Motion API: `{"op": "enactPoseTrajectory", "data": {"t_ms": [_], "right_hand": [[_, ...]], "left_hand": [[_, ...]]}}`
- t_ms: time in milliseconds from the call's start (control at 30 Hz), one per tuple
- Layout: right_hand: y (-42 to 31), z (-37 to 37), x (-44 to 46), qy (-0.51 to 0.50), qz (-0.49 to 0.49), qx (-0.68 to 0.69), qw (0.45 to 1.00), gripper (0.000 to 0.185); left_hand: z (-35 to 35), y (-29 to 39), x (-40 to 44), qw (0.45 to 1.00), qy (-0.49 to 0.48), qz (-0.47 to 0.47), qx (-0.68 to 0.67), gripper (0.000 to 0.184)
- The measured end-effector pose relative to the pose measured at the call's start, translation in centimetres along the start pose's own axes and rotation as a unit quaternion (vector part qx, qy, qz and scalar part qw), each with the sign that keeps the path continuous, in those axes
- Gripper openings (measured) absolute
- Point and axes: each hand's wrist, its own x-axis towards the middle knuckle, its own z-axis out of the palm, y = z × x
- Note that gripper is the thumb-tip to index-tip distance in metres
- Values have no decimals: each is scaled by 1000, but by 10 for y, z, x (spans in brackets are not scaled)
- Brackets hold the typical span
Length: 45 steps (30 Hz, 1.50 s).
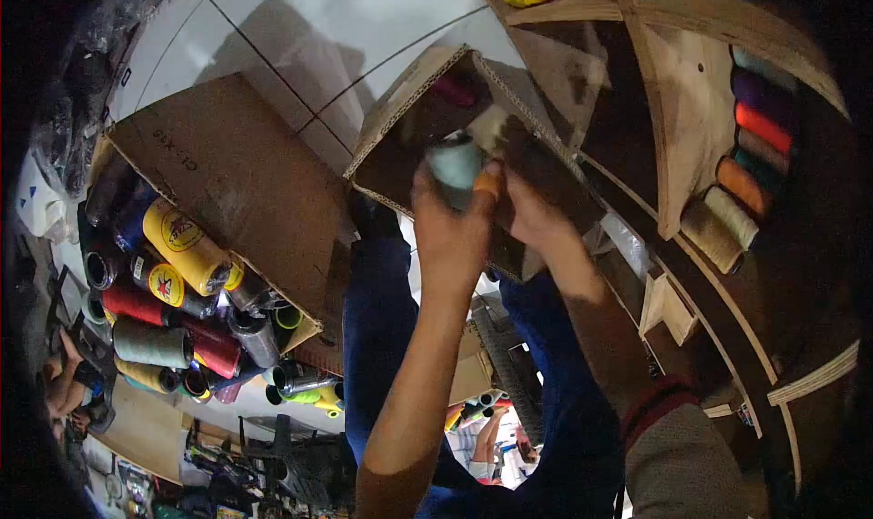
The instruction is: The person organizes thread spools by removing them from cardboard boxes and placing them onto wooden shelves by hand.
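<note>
A pale blue-green thread spool (456, 163) is gripped by my left hand (452, 233), its fingers and thumb wrapped around the sides. Close beside it on the right is my right hand (535, 212), blurred, with its fingers partly hidden. Between the hands shows a small orange patch (488, 181); what it is, I cannot make out. Both hands are over the opening of a cardboard box (386, 137). Deeper in this box lie a dark red spool (453, 90) and a cream-coloured piece (491, 128), both dim.
To the left, a tipped cardboard box (236, 155) is crowded with thread spools, among them a yellow cone (185, 239) and a pale green one (150, 341). Wooden shelving (673, 128) on the right holds several spools, including an orange one (744, 184). White floor tiles (300, 28) lie beyond.
</note>
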Motion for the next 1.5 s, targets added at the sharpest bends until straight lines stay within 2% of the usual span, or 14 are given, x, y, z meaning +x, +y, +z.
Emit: {"op": "enactPoseTrajectory", "data": {"t_ms": [100, 167, 233, 300, 400, 600, 733, 933, 1000, 1067, 1233, 1333, 1433, 1500], "right_hand": [[-53, 43, -21, -48, -5, -13, 999, 57], [-59, 32, 19, -29, -105, -222, 969, 51], [-31, 17, 77, 55, -145, -448, 880, 52], [13, -1, 101, 134, -109, -645, 745, 54], [60, -23, 115, 150, -42, -731, 665, 56], [85, -23, 136, 155, -23, -760, 630, 62], [75, -14, 114, 143, -69, -739, 655, 66], [-5, 8, -9, 62, -181, -592, 783, 70], [-18, 1, -60, 40, -121, -415, 901, 74], [-33, 5, -93, 26, -108, -294, 949, 77], [-61, 26, -132, 72, -167, -186, 965, 74], [-77, 35, -143, 102, -115, -246, 957, 54], [-86, 29, -145, 106, -104, -247, 958, 56], [-89, 21, -141, 117, -115, -256, 953, 60]], "left_hand": [[-7, 18, -3, 1000, 8, -5, 13, 44], [-2, 9, -4, 999, 42, 4, 11, 42], [-1, 6, -4, 998, 46, -36, -1, 41], [0, 9, -5, 998, 44, -10, -35, 37], [-2, 8, -6, 997, 66, -16, -45, 34], [-3, 11, -4, 994, 65, -26, -88, 36], [-7, 11, 1, 998, 41, -11, -44, 42], [-3, 12, 4, 998, 46, 23, 41, 42], [0, 15, 3, 996, 23, 15, 87, 43], [1, 5, 3, 994, -23, 18, 101, 50], [18, 20, -22, 970, -228, -73, -48, 66], [10, 9, -19, 933, -338, -63, -109, 80], [17, 19, -28, 930, -360, -24, -69, 87], [21, 26, -32, 935, -334, -78, -94, 90]]}}
